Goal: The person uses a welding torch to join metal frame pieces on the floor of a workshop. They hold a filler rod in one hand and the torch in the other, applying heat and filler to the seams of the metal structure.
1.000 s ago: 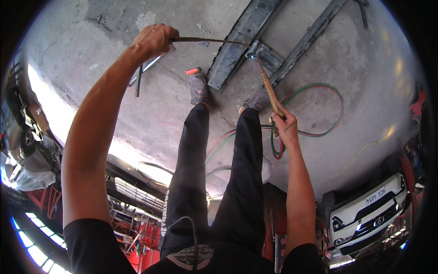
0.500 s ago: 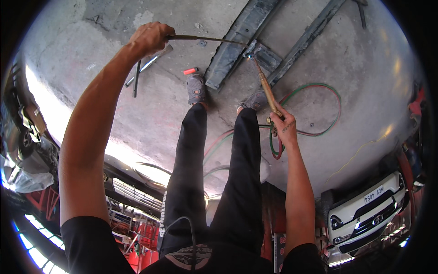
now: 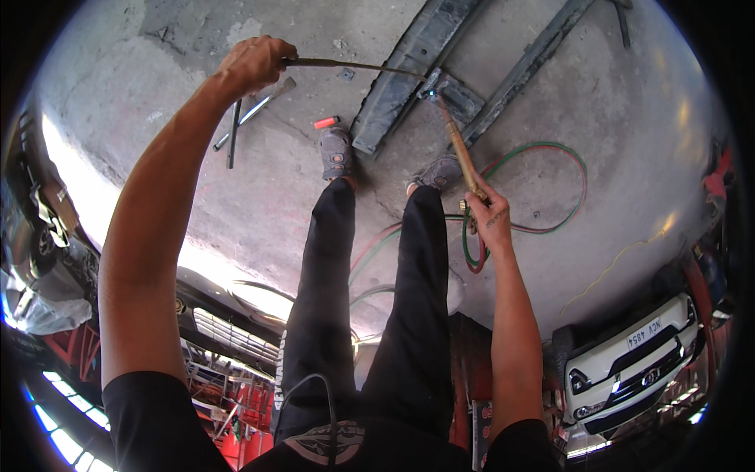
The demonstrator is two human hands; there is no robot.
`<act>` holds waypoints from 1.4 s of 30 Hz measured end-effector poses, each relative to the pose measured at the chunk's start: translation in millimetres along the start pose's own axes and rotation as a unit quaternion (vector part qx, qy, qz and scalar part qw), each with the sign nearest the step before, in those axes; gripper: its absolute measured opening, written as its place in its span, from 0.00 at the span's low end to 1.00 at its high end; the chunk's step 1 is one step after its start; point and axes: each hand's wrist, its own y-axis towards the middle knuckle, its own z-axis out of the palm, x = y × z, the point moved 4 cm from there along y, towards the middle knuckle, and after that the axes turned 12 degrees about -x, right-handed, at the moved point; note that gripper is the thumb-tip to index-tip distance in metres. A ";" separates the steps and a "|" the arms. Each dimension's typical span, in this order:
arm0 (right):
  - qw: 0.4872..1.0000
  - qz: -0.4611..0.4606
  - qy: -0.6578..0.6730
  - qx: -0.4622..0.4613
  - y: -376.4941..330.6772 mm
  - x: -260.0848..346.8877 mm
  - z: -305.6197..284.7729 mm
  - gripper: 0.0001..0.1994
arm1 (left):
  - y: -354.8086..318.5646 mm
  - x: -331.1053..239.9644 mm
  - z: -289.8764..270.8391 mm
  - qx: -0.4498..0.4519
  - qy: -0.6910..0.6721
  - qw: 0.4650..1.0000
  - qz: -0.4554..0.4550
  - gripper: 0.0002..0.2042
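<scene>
My left hand [image 3: 256, 64] is closed round the near end of a long thin metal rod [image 3: 346, 65], which reaches right to a small metal bracket [image 3: 452, 96]. Wrapped round the handle of a brass gas torch [image 3: 462, 149] is my right hand [image 3: 489, 218]. A small bright blue-white flame glows at the torch tip, against the bracket close to the rod's far end. The bracket sits between a wide dark metal channel [image 3: 409, 71] and a narrower dark metal bar [image 3: 525, 75], all lying on the concrete floor.
Red and green twin hoses [image 3: 582, 177] loop on the floor right of the torch. A red lighter-like piece [image 3: 326, 123] lies by my left shoe [image 3: 336, 153]. A hammer [image 3: 255, 112] and a dark bar [image 3: 233, 134] lie below my left hand. A white vehicle [image 3: 637, 366] stands at lower right.
My left hand has shifted very slightly left with the rod. The flame at the torch tip has moved a touch up and right; my right hand holds nearly still.
</scene>
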 end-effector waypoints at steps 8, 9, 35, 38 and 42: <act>0.999 -0.045 0.011 -0.025 8.5 4.7 0.3 0.24 | -1.3 -0.3 -2.0 0.003 -0.008 1.000 -0.005 0.15; 0.997 -0.066 0.004 -0.033 12.5 3.9 0.4 0.24 | -0.4 -0.6 -1.2 0.000 -0.008 1.000 -0.003 0.15; 0.998 -0.040 0.026 -0.049 19.2 12.5 -3.4 0.25 | 0.6 1.3 4.9 0.007 0.018 1.000 -0.006 0.15; 0.996 -0.075 0.011 -0.051 23.4 5.6 -4.8 0.25 | 2.6 3.4 8.0 0.003 0.011 1.000 -0.005 0.15; 0.998 -0.035 0.029 -0.044 17.8 7.9 -3.4 0.24 | 2.8 3.8 5.8 0.013 0.015 1.000 -0.006 0.16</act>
